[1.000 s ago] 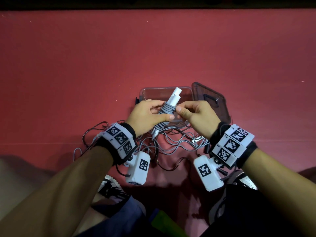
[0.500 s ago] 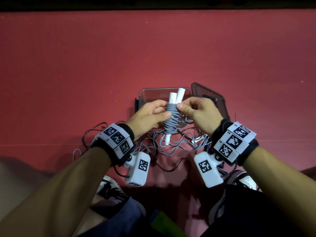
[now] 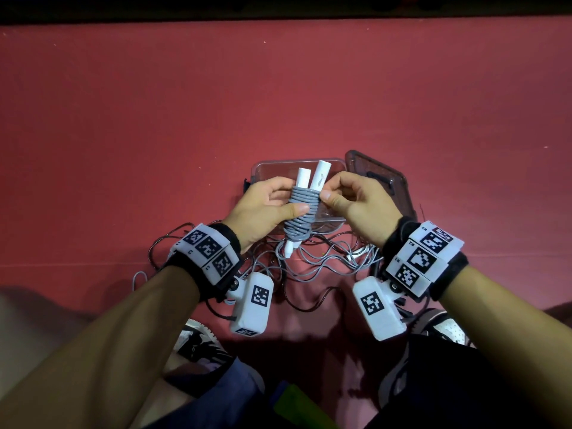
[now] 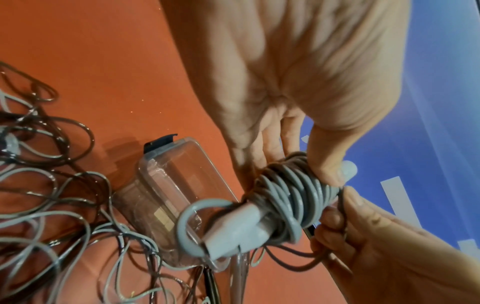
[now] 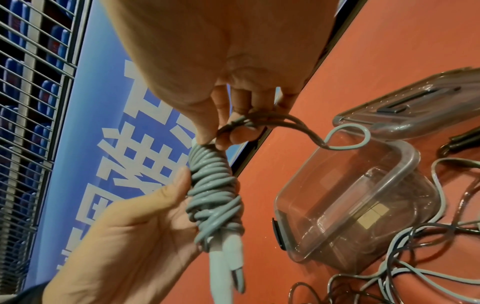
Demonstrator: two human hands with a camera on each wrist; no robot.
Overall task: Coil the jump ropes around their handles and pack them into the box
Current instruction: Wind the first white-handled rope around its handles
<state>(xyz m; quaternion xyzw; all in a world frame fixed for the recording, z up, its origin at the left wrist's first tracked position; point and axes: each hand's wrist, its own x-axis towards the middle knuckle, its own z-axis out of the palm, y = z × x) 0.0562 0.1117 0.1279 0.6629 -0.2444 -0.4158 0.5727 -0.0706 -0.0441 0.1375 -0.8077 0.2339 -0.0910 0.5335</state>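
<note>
1. Nearest: a shoe (image 3: 198, 342) by the left knee and another shoe (image 3: 439, 329) on the right, both on the red floor (image 3: 123, 134).
2. Next out: loose ropes (image 3: 325, 261), grey and dark strands in one tangle on the floor, between the wrists and touching the near wall of the box. How many ropes are in there is hard to tell.
3. Left hand (image 3: 263, 209): thumb pressed across the front of the grey coil (image 3: 301, 212), fingers curled behind it, so it clamps the bundle.
4. The coil is wound around the two white handles (image 3: 309, 179); handle ends stick out above and below the wraps. The bundle is held upright in the air, over the near edge of the box.
5. Right hand (image 3: 356, 205): thumb and fingertips pinch the rope at the top right of the coil; in the right wrist view a short free loop of rope (image 5: 345, 139) trails from that pinch.
6. Behind the hands: clear box (image 3: 269, 168) open on the floor, apparently nothing packed in it.
7. Farthest: smoky lid (image 3: 380, 178) beside the box on the right, leaning on it.
</note>
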